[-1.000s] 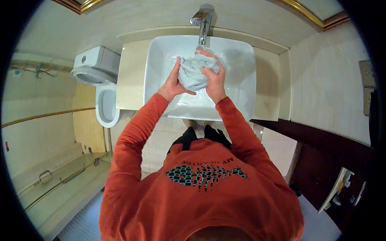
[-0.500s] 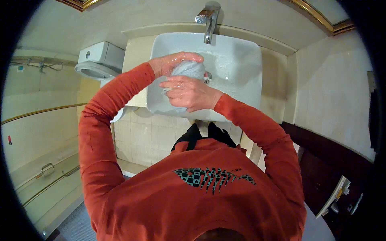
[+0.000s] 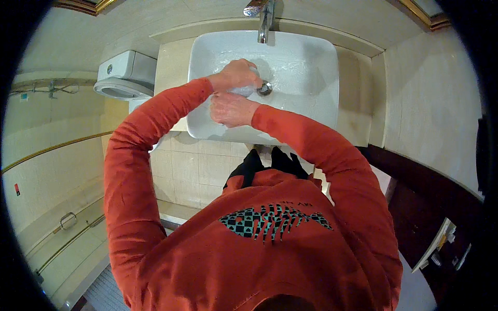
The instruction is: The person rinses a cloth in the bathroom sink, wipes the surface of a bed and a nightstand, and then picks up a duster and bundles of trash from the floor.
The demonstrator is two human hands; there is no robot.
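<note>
Both hands are inside the white washbasin (image 3: 311, 85), left of its drain. A wet, pale cloth (image 3: 243, 91) is bunched between them, mostly covered by my fingers. My left hand (image 3: 237, 75) grips it from the far side, fingers curled toward the drain plug (image 3: 264, 88). On the near side, my right hand (image 3: 233, 109) is closed on the same cloth, its knuckles toward the left wall of the basin. Above the basin's far rim stands a chrome faucet (image 3: 265, 23). Shallow water ripples across the basin floor.
A beige counter (image 3: 354, 98) surrounds the basin. To the left stands a white toilet (image 3: 124, 78), with a glass-sided shower area (image 3: 57, 155) beyond it. Dark wooden furniture (image 3: 415, 217) is at the right.
My hands have drawn closer together, squeezing the cloth into a smaller bundle. The drain plug is now in fuller view, and the whole view has shifted slightly.
</note>
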